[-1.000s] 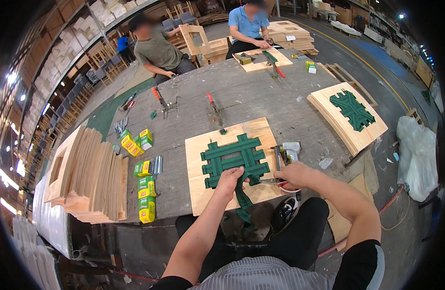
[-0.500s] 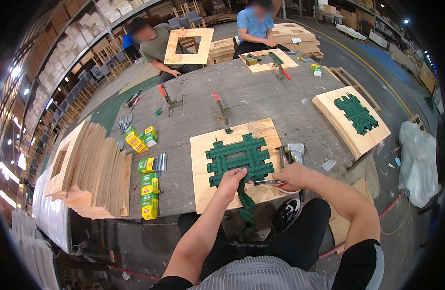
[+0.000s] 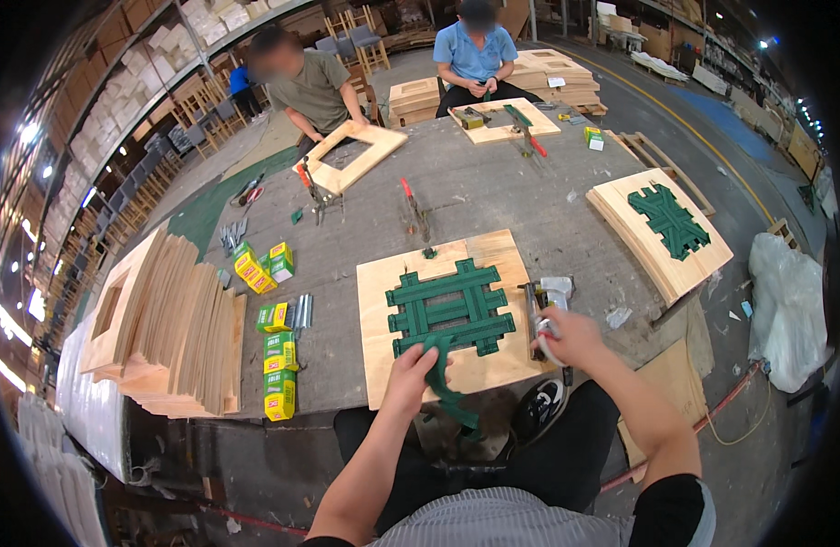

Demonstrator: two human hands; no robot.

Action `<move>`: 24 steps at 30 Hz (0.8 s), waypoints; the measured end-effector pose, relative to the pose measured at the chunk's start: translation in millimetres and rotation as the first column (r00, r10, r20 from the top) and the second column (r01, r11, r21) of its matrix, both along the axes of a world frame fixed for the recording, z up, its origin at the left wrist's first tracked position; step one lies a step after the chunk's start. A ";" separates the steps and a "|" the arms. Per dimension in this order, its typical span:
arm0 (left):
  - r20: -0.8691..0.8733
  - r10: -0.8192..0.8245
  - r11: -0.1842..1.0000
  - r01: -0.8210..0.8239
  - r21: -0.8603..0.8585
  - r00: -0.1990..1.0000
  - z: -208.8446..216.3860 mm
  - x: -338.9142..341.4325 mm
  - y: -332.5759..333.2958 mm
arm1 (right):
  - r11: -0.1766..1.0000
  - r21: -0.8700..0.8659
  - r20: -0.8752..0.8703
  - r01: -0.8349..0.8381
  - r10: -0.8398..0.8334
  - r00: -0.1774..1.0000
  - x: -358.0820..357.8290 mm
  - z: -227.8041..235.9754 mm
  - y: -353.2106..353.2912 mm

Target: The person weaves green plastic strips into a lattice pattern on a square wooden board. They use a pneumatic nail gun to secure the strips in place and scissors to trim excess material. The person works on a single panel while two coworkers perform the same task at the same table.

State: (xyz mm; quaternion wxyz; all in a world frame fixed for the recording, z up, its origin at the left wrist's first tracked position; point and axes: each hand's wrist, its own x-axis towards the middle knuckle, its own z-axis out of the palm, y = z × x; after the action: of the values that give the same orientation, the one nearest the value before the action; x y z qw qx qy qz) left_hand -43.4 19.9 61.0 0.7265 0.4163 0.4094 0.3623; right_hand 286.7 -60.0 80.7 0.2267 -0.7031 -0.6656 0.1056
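Observation:
In front of me lies a square wooden panel (image 3: 376, 301) with green webbing straps (image 3: 475, 296) woven across its middle opening. My left hand (image 3: 411, 376), at the panel's near edge, is closed on a loose length of green webbing (image 3: 449, 401) whose tail hangs over the table edge. To the right, my right hand (image 3: 573, 335) is closed around scissors with a red and pale handle (image 3: 546, 345); the blades hardly show. Just beyond that hand, a staple gun (image 3: 555, 290) rests against the panel's right side.
Wooden frames (image 3: 178, 319) are stacked at left, beside yellow-green boxes (image 3: 280, 351) and loose staple strips. A strapped panel tops another stack (image 3: 666, 228) at right. Toggle clamps (image 3: 414, 205) stand mid-table. Two co-workers sit across, one handling a frame (image 3: 356, 155).
My right hand has moved right with the scissors, away from the webbing. My left hand has drawn the webbing slightly left and nearer. The co-worker's frame at the far left has been lowered to the table.

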 end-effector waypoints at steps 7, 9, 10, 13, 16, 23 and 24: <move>0.228 0.060 0.975 -0.007 -0.224 0.972 -20.1 -11.4 -55.6 | 0.836 0.212 0.145 0.506 -0.539 0.830 105.9 -32.5 -15.6; 0.264 0.052 0.976 0.007 -0.219 0.963 -17.0 -4.5 -63.0 | 0.842 0.321 0.179 0.434 -0.504 0.845 105.1 -27.4 -12.0; 0.286 0.048 0.976 0.016 -0.217 0.957 -14.8 0.1 -65.3 | 0.839 0.373 0.199 0.396 -0.490 0.849 103.9 -21.9 -11.8; 0.313 0.017 0.980 0.046 -0.195 0.950 -8.2 4.2 -68.5 | 0.965 0.097 -0.315 0.245 -0.204 0.927 36.7 -14.7 -3.5; 0.356 -0.073 0.975 0.141 -0.170 0.932 6.0 23.7 -62.3 | 0.978 0.116 -0.625 -0.173 0.208 0.752 -57.4 -33.3 -25.0; -0.097 -0.078 0.989 0.089 0.120 0.992 27.2 30.7 12.7 | 0.987 -0.127 -0.891 -0.097 -0.071 0.448 -153.9 -57.1 -55.3; -0.177 -0.103 0.980 0.130 0.150 0.979 23.3 32.4 28.8 | 0.985 -0.150 -0.888 -0.081 -0.098 0.450 -155.9 -59.2 -56.4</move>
State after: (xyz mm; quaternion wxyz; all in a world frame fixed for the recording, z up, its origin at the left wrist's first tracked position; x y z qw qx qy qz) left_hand -10.9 48.8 84.3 0.6735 0.5259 0.4137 0.3142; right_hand 130.8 -116.3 21.5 0.4816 -0.5631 -0.4325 0.5138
